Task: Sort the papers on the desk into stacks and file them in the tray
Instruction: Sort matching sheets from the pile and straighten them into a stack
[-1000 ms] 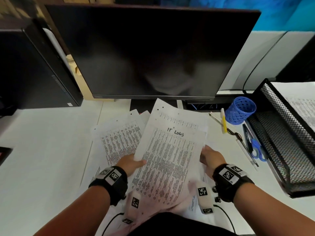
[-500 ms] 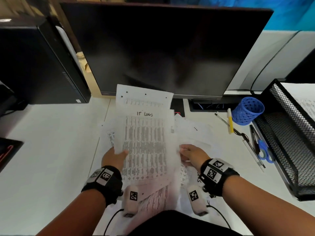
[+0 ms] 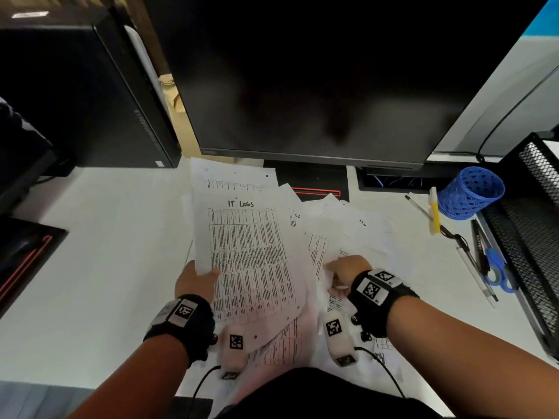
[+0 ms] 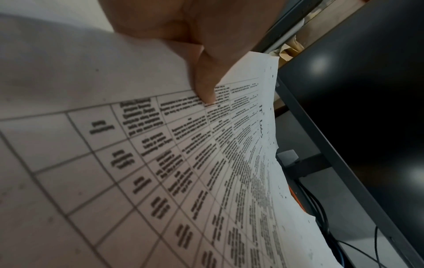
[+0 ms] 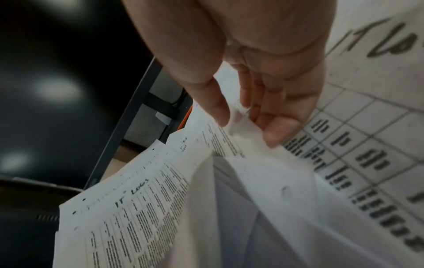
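Observation:
A stack of printed table sheets headed "IT Logs" is held over the white desk in front of the monitor. My left hand grips its left edge, thumb on top and fingers hidden underneath. To its right, loose sheets lie fanned out. My right hand is among them, pinching the edge of one white sheet between thumb and fingers. The black mesh tray stands at the far right, apart from both hands.
A dark monitor rises just behind the papers, with a black computer tower at the back left. A blue mesh pen cup, pens and blue scissors lie between the papers and the tray.
The "IT Logs" stack has swung upright and shifted left in my left hand. My right hand has left the stack's right edge and now works the loose sheets beside it.

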